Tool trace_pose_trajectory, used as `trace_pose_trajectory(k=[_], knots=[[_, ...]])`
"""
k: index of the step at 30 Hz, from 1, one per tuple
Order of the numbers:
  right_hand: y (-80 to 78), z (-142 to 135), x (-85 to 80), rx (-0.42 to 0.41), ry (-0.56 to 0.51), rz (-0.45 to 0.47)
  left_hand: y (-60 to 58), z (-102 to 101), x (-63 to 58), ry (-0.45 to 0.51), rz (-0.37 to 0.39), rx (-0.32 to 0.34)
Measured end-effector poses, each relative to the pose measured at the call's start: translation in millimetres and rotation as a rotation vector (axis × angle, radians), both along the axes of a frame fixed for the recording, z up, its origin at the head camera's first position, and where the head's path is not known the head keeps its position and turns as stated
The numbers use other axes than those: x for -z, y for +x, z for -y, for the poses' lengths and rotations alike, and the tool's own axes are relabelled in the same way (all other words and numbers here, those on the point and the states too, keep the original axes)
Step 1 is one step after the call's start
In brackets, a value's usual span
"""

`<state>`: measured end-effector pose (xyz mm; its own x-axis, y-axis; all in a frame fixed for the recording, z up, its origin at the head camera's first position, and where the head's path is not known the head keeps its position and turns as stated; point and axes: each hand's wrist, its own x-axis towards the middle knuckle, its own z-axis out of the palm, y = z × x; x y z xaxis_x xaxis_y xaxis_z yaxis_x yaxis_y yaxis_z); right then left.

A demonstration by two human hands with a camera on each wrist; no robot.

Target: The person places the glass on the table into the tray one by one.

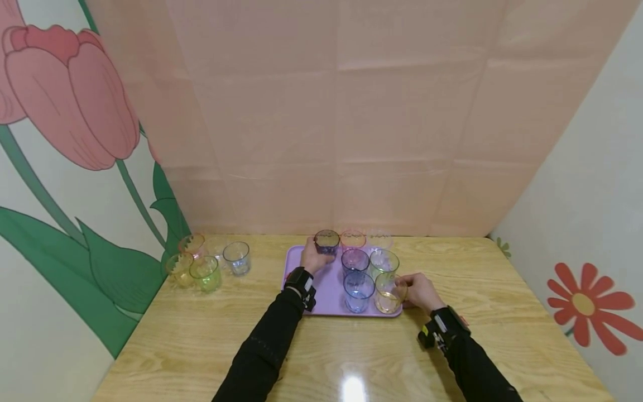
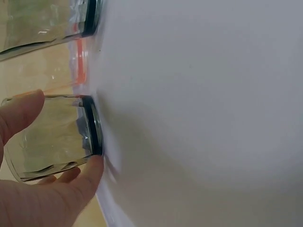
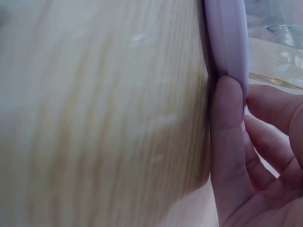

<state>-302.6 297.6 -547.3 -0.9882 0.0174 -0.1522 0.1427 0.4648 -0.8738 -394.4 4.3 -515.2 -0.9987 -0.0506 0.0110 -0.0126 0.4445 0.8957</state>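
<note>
- Locate the dark glass at the far left part of the purple tray, at the left end of the far row.
- Left hand: thumb and fingers curl round the dark glass from its left and near sides, spread only as wide as its wall; the hold appears secure.
- Controlling relation, by judgement: dark glass to pink glass. The pink glass stands immediately to its right; whether the walls touch cannot be confirmed.
- Nearer hand: left. The dark glass lies within its grasp, at the forearm's far end; the right hand is well apart, at the tray's near right corner.
- Right hand: thumb and finger close on the tray rim, beside the yellow glass. Contact with that glass cannot be determined.
- Orientation of the dark glass: mouth up, base toward the tray, long axis about vertical. Full seating of the base cannot be verified.
- Tray axis: the long side runs left to right across the table. Its bare surface lies on the near side of the dark glass, left of the purple glass and blue glass.
</note>
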Motion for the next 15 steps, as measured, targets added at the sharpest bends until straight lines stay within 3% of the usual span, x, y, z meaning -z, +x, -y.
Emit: trace_pose_trajectory(k=[9,15], knots=[[-1.3,-1,0.8,-0.010,0.021,-0.018,5.5,3,-5.5,0.028,-0.035,-0.007],[-1.5,-1,-1.5,-0.005,0.026,0.016,11.1,10,-10.4,0.052,-0.014,-0.005]])
